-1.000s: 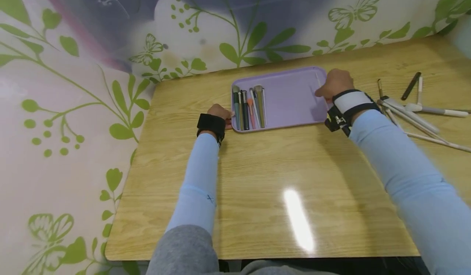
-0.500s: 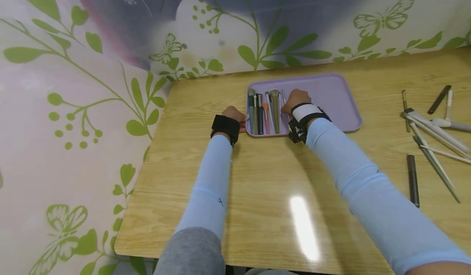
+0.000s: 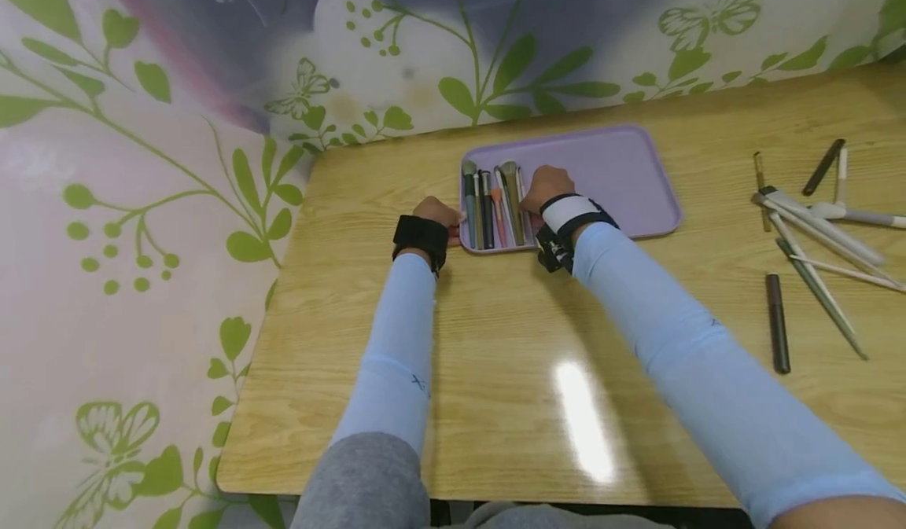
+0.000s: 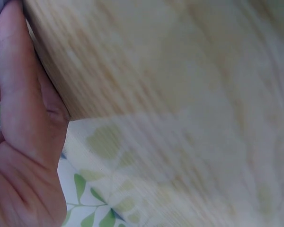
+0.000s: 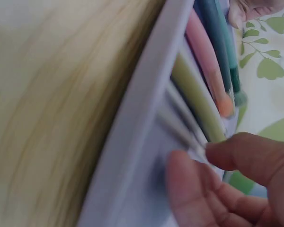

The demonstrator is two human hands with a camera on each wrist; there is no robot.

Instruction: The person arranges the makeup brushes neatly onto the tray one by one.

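A light purple tray point(image 3: 626, 171) lies near the back of the table. Several makeup brushes point(image 3: 488, 207) lie side by side along its left end, among them a coral one point(image 5: 206, 52) and an olive-handled one point(image 5: 196, 90). My left hand point(image 3: 437, 214) grips the tray's left rim, thumb at the edge; its other fingers are partly hidden. At the right of the row, my right hand point(image 3: 548, 187) pinches a thin whitish brush point(image 5: 177, 124) between thumb and forefinger, low over the tray. The tip of that brush is hidden by the fingers.
At the table's right lie several more brushes point(image 3: 824, 234) in a loose, crossing pile. A dark capped pen-like stick point(image 3: 777, 325) lies nearer the front. A patterned wall point(image 3: 396, 34) borders the table behind and to the left.
My right hand has moved left across the tray, from its right end to beside the brush row, with the thin brush. My left hand has stayed at the left rim.
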